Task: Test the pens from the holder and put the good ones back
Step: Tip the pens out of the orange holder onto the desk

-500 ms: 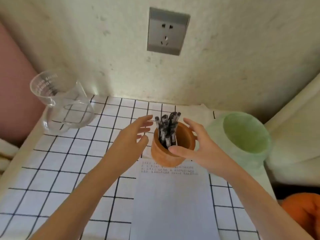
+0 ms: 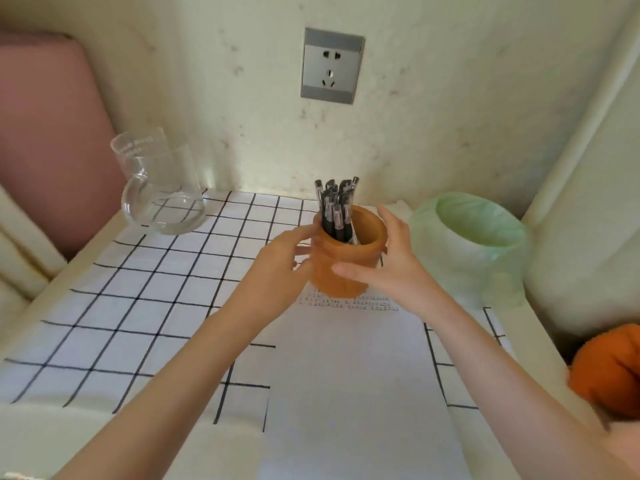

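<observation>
An orange-brown pen holder (image 2: pixel 341 271) stands at the top edge of a white paper sheet (image 2: pixel 353 375), which has a few lines of scribbles. Several black pens (image 2: pixel 334 209) stick up out of the holder. My left hand (image 2: pixel 277 271) touches the holder's left side with fingers stretched out. My right hand (image 2: pixel 394 268) cups it from the right, thumb across the front and fingers round the far rim.
A checked cloth (image 2: pixel 145 306) covers the table. A clear glass jug (image 2: pixel 159 199) stands at the back left, and a bin lined with a green bag (image 2: pixel 478 237) at the back right. An orange object (image 2: pixel 609 368) lies off the right edge. A wall socket (image 2: pixel 330 65) is above.
Both hands have closed in from either side and now touch the holder. The view has shifted slightly; the holder stands in the same place.
</observation>
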`<state>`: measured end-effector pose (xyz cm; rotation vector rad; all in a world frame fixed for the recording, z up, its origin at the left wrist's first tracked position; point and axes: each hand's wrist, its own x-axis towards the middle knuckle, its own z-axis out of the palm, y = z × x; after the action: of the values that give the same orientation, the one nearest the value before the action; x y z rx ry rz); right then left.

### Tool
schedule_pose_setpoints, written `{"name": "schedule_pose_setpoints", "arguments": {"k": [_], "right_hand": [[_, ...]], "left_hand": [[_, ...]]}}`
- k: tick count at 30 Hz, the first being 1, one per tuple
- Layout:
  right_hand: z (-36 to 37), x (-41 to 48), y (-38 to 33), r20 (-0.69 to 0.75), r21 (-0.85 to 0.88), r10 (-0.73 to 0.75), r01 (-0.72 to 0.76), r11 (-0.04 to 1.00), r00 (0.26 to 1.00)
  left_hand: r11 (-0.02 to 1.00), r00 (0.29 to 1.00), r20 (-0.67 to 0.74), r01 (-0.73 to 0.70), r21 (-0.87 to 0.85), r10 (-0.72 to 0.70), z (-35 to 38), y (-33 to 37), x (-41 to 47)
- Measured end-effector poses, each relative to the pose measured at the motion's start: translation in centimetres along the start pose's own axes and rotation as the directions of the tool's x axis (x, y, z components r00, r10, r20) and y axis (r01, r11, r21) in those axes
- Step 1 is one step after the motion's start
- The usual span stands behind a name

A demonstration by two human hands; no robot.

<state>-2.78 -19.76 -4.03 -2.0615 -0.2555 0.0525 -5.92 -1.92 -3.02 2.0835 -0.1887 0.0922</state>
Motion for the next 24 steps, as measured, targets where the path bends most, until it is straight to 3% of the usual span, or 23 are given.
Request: {"name": "schedule_pose_setpoints", "arguments": {"k": [4,15,24], "right_hand": [[0.7,-2.5,-0.1,-0.043,0.022,-0.056,0.057,0.998,0.998],[0.8,-2.9,-0.7,-0.058,-0.172,0.021,-0.031,0.985,0.998],[2.8,-1.4,0.6,-0.252,-0.177,-0.062,0.017,0.984,0.966]], "left_hand": [[0.999,1.000,0.019,0.017,0.035,-0.018,-0.2,1.2,-2.8],[0.996,0.997,0.049,0.063,0.055,-0.066,-1.5,-0.2,-7.5],[0.998,0.998,0.018,0.065,-0.012,-0.065,-0.5,-2.8,-6.8]]}}
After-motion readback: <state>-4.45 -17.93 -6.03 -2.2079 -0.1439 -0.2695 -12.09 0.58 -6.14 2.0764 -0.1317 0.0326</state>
